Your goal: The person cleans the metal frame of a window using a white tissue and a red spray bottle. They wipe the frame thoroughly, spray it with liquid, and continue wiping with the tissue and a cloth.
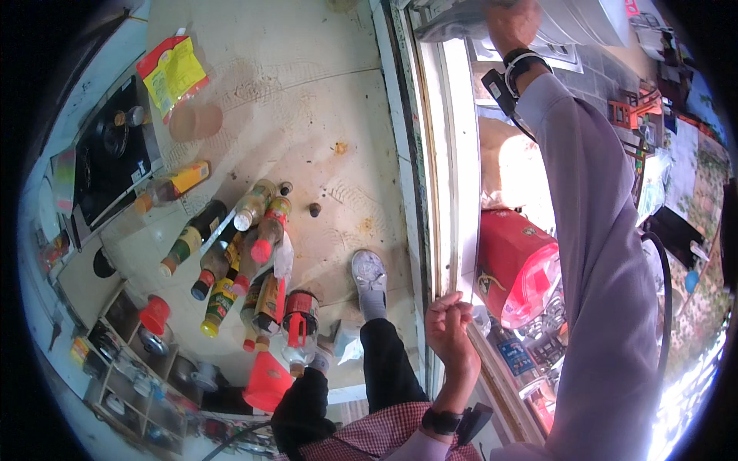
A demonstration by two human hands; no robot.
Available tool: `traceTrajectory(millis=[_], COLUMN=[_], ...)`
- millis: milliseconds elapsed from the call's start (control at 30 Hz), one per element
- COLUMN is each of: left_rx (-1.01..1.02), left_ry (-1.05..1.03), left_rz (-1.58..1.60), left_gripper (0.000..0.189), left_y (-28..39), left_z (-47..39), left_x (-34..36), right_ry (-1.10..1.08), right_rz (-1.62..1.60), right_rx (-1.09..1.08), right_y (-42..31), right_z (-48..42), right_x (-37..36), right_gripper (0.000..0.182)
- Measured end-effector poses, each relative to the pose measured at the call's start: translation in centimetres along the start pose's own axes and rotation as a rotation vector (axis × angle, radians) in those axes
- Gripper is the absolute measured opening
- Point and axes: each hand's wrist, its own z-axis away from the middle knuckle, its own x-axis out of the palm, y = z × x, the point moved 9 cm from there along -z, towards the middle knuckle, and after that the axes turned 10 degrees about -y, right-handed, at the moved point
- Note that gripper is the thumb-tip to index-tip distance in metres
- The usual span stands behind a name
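At the top edge, my right hand (513,26) is on a grey cloth (455,23), which lies across the upper part of a white window or door frame (455,144); its fingertips are partly cut off by the picture's edge. Lower down, my left hand (452,328) has loosely bent fingers at the frame's edge, with nothing visible in them. Both wrists wear black bands with small devices. Beyond the frame, a red bag (513,265) stands near my left hand, and a brown paper-like bag (499,167) lies above it.
Several sauce and oil bottles (268,230) stand on the tiled surface at left, with loose caps (314,210) nearby. Also there are a yellow-and-red pouch (173,75), a black cooktop (112,150), a red funnel-like piece (268,380) and shelves of kitchenware (138,392). Orange chairs (628,109) show at right.
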Motion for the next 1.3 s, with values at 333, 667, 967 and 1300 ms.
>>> traceTrajectory(millis=[333, 667, 967, 1300], left_rx=[-0.085, -0.101, -0.051, -0.046], left_ry=[-0.111, -0.035, 0.034, -0.024], left_rz=[0.003, -0.132, -0.202, -0.22], left_gripper=[0.014, 0.015, 0.017, 0.017], left_y=[-1.8, -2.9, -2.0, -2.9], left_z=[0.2, -0.2, 0.2, 1.2], left_x=[4.4, 1.8, -1.1, -2.3], right_ry=[-0.783, -0.696, -0.963, -1.52], right_rz=[-0.26, -0.243, -0.04, 0.336], right_rx=[0.282, -0.059, 0.185, 0.463], right_y=[3.7, 7.8, 7.0, 8.4], right_z=[2.3, 14.3, 35.6, 50.0], right_x=[13.0, 5.7, -10.2, -14.3], right_gripper=[0.069, 0.057, 0.042, 0.03])
